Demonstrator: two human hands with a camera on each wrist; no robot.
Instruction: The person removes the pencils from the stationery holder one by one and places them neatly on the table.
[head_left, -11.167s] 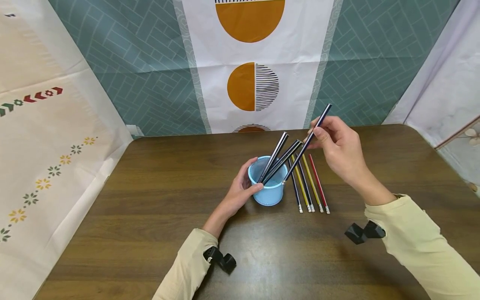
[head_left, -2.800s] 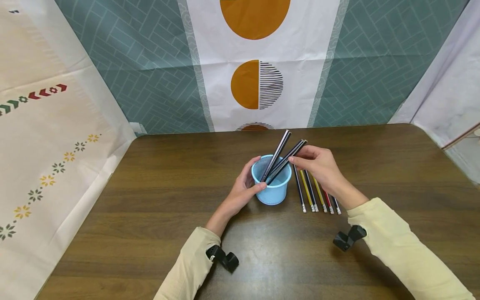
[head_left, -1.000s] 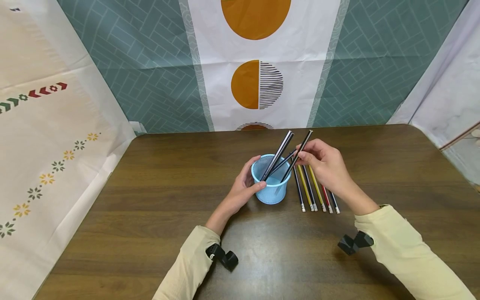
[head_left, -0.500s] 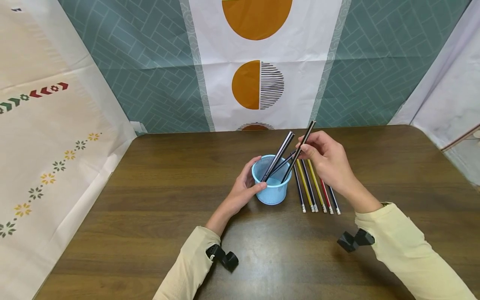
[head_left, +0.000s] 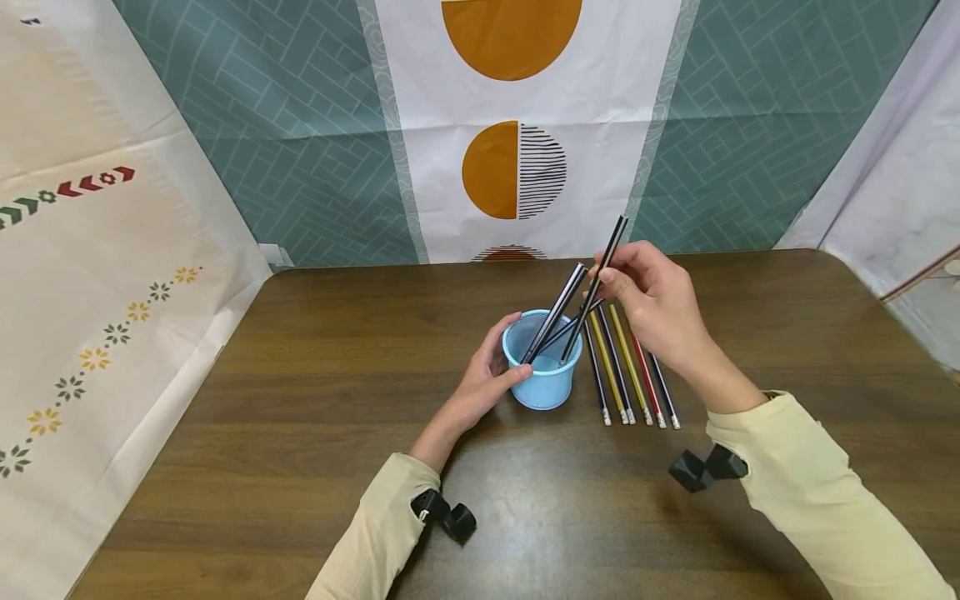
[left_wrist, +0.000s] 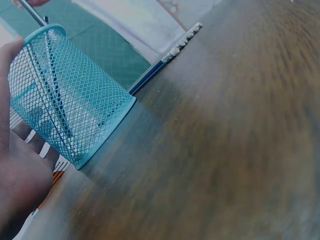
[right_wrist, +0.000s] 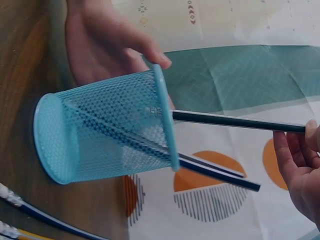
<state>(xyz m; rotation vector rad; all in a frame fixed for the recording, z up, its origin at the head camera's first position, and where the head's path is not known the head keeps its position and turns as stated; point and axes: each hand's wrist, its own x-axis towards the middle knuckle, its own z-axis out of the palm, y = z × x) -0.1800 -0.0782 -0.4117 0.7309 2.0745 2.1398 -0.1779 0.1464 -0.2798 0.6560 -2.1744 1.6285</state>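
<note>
From the head view, we saw our left hand (head_left: 483,379) curled round the blue mesh cup (head_left: 543,392) on the counter (head_left: 337,400), our right hand (head_left: 658,304) pinching a dark pencil (head_left: 593,288) above it, and a row of pencils (head_left: 631,367) right of it. From the left wrist, we saw the cup standing upright. From the right, we saw the pinched pencil's eraser end inside the cup's rim, beside other leaning pencils (right_wrist: 217,172).

1. The light-blue, round wire-mesh cup (head_left: 542,392) stood upright.
2. A slim, dark, pale-striped pencil (right_wrist: 235,121) slanted upward, eraser end inside the cup.
3. Other dark striped pencils (head_left: 556,312) leaned within.
4. Six blue, yellow and red pencils (head_left: 632,367) lay alongside.
</note>
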